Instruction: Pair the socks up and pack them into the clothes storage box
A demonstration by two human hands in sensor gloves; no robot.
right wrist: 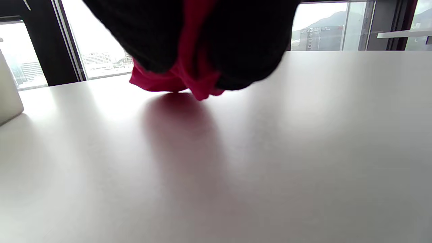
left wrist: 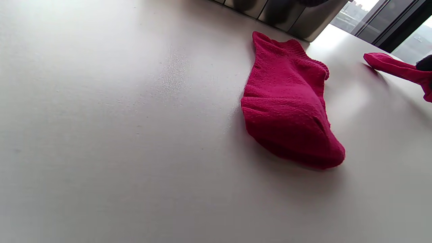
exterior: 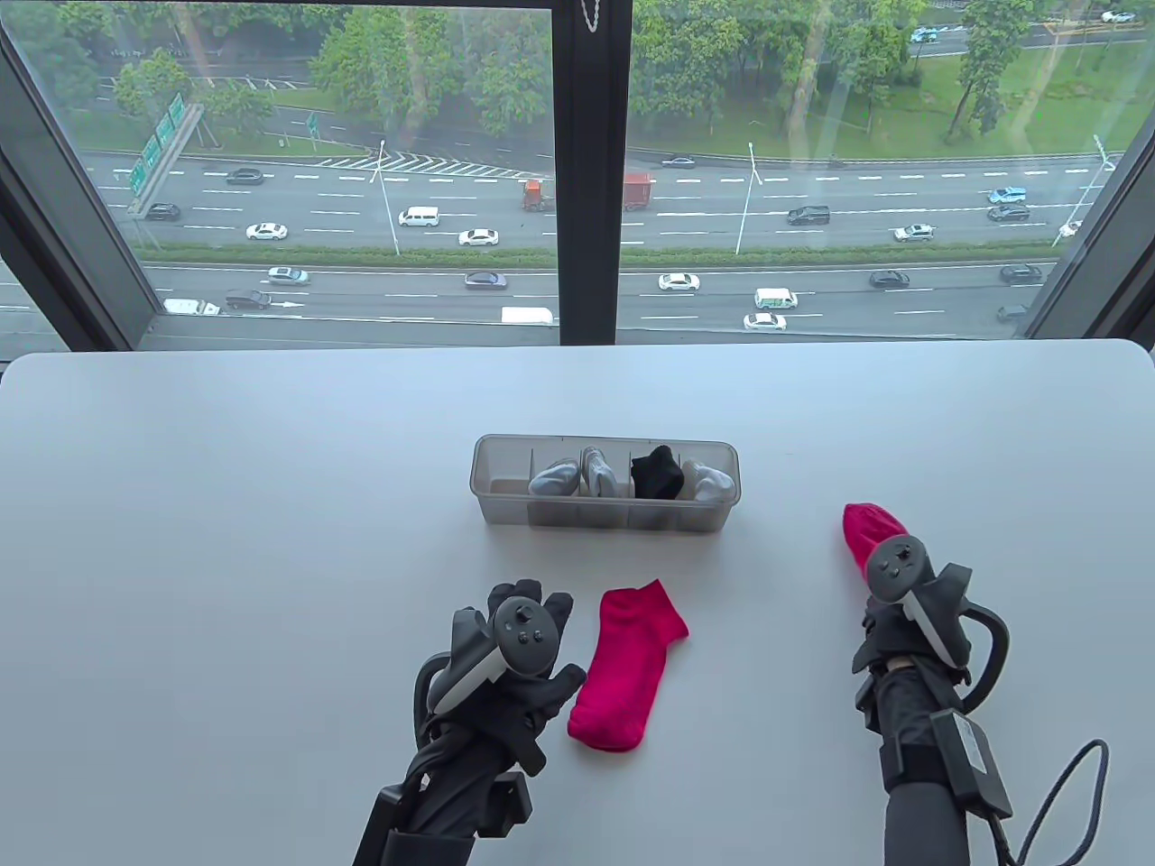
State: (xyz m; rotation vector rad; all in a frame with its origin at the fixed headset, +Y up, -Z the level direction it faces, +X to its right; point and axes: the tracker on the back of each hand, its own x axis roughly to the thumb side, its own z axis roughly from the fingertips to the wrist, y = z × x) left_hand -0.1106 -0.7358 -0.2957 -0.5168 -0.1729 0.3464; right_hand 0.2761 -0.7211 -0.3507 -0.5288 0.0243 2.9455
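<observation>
While the left hand [exterior: 514, 658] rests with relaxed, spread fingers near the table's [exterior: 226, 541] front edge in the table view, a pink sock [exterior: 627, 667] lies flat just beside its right side, untouched. The right hand [exterior: 907, 613] grips a second pink sock [exterior: 866, 532] toward the right edge. The clear storage box [exterior: 605, 514] sits mid-table; four compartments hold rolled socks, the leftmost looks vacant. Left wrist view: flat sock [left wrist: 290, 104] on the table, cuff toward the box [left wrist: 287, 13]; second sock [left wrist: 398, 69] at far right. Right wrist view: gloved fingers [right wrist: 243, 44] clenched around bunched pink fabric [right wrist: 189, 74], its lower fold at or just above the table.
</observation>
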